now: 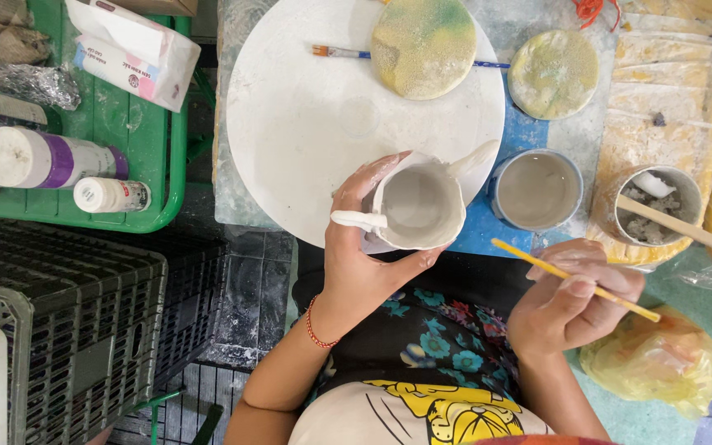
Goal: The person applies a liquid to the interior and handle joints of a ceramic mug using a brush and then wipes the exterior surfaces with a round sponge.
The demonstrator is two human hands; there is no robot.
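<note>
Clay cup (416,206) gripped by left hand (356,264) at white disc's (290,124) near edge; right hand (566,301) pinches yellow brush (574,280).

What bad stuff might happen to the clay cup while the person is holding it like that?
The left hand holds the pale clay cup in the air by its thin wall, so squeezing might dent it or bend its spout. It hangs over the person's lap, past the edge of the white round board, so a slip could drop it. The right hand holds a yellow stick near the grey-filled bowl, and a bump might spill it.
</note>
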